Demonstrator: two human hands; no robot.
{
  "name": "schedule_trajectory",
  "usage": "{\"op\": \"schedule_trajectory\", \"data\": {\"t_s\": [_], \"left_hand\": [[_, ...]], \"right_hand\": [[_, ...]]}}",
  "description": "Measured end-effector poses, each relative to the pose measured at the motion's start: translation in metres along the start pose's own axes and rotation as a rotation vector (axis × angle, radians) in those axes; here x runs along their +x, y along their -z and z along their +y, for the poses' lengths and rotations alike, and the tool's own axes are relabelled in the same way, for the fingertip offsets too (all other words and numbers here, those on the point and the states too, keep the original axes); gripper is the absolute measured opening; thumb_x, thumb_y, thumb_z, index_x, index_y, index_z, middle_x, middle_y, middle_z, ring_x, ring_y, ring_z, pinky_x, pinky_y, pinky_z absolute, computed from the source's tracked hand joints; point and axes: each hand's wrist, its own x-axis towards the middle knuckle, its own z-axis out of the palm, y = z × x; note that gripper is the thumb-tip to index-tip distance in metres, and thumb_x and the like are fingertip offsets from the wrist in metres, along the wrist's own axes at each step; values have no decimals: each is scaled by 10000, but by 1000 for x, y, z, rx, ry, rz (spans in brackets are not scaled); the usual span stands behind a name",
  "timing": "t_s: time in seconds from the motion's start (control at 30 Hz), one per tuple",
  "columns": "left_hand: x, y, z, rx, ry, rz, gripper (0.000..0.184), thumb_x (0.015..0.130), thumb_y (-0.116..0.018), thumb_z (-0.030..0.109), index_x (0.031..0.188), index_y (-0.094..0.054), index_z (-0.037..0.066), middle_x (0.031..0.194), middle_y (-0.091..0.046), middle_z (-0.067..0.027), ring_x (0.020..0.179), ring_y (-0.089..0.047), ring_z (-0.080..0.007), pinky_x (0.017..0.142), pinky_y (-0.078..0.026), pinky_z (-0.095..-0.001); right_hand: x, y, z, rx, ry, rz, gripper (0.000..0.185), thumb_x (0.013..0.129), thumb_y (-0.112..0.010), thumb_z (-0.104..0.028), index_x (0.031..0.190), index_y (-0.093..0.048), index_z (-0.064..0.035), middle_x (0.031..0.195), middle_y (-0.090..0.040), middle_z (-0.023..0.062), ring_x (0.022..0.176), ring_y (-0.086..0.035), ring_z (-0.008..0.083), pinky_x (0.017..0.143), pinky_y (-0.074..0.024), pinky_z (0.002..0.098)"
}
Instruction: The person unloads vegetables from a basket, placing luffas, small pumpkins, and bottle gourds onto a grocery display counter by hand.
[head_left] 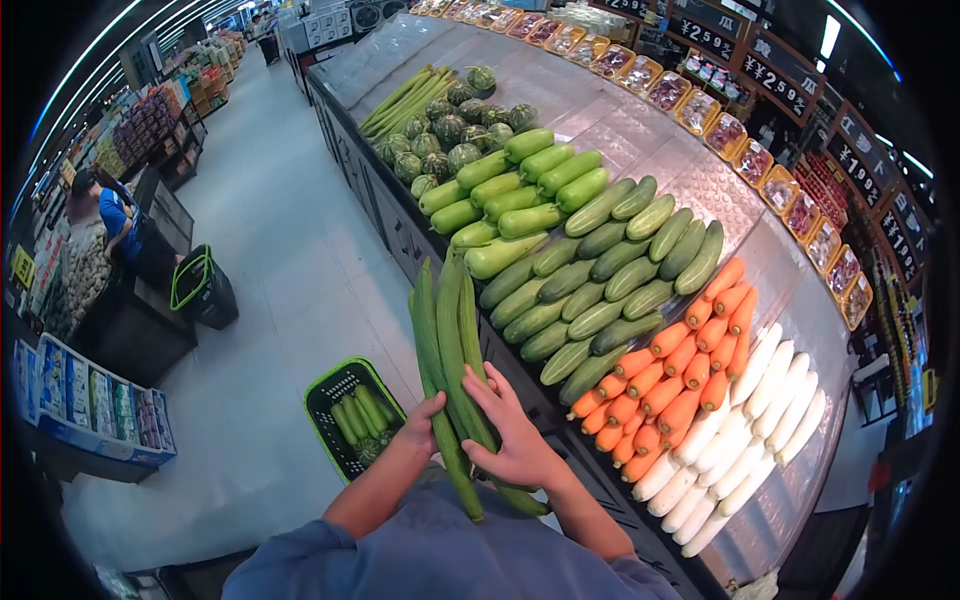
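Several long green gourds (452,340) lie in a bundle between my two hands, in front of my body. My left hand (420,425) is wrapped round the left side of the bundle. On the right side my right hand (508,425) rests against the gourds with its fingers spread. The bundle's upper ends reach up beside the pale green gourds (495,257) on the display. Below and to the left, on the floor, a green-rimmed basket (312,398) holds several green vegetables and round striped squashes.
The sloped display holds striped squashes (450,128), cucumbers (600,290), carrots (680,370) and white radishes (750,440). Packaged trays (725,133) line its back edge. A person in blue (115,220) stands at the left near a black basket (205,295). Boxed goods (95,400) are at lower left.
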Motion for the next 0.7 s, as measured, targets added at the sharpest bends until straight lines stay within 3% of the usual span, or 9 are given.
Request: {"op": "schedule_trajectory", "data": {"t_s": [0.1,0.17,0.23,0.27,0.3,0.37,0.4,0.5,0.7], "left_hand": [[4,24,2,-27,-10,101,749,976,-679,385,1556,-371,25,1504,-528,-197,1345,-576,-351,1125,-483,-532],[3,22,17,-21,-28,100,796,938,-737,361,1561,-365,33,1530,-498,-191,1382,-539,-352,1151,-453,-555],[9,5,25,86,-106,159,721,954,-726,338,1525,-420,22,1444,-585,-172,1282,-627,-338,1094,-517,-506],[12,2,31,127,-134,152,738,940,-747,325,1523,-421,11,1473,-559,-174,1306,-609,-321,1104,-509,-493],[17,-2,37,124,-154,163,738,940,-747,325,1523,-421,11,1473,-559,-174,1306,-609,-321,1104,-509,-493],[28,-11,50,248,-242,82,747,941,-746,324,1524,-413,-3,1507,-524,-178,1338,-582,-307,1116,-497,-477],[32,-12,55,276,-271,102,752,940,-745,323,1523,-408,-13,1527,-500,-180,1354,-565,-299,1123,-490,-467],[48,-9,78,332,-312,153,802,895,-783,352,1513,-412,-1,1494,-504,-202,1302,-597,-354,1099,-516,-506],[78,22,144,286,-356,137,769,919,-764,326,1511,-419,-23,1484,-538,-183,1315,-596,-306,1105,-504,-463]], "right_hand": [[14,10,4,-43,-1,-29,816,859,-720,-149,1583,-360,-43,1673,-279,216,1566,-173,439,1240,-238,510],[23,13,12,-73,47,-53,790,852,-736,-139,1553,-394,-18,1654,-298,245,1552,-241,432,1244,-248,488],[30,12,21,-96,47,-10,787,849,-750,-141,1545,-403,-18,1655,-293,253,1542,-270,429,1238,-264,485],[34,11,23,-109,62,43,744,835,-778,-138,1500,-469,-10,1592,-381,245,1472,-382,428,1196,-338,475],[39,11,23,-102,71,23,744,835,-778,-138,1500,-469,-10,1592,-381,245,1472,-382,428,1196,-338,475],[48,9,20,-192,-16,130,670,836,-794,-163,1444,-551,-23,1451,-491,206,1306,-506,394,1104,-429,462],[56,9,21,-283,33,197,628,815,-813,-155,1391,-602,-20,1296,-555,173,1156,-554,342,992,-480,439],[77,8,39,-446,92,198,622,807,-810,-138,1382,-604,-17,1287,-569,161,1136,-560,341,936,-496,426],[166,-1,67,-396,184,210,624,795,-800,-88,1377,-593,0,1127,-622,151,950,-611,307,835,-528,389]]}}
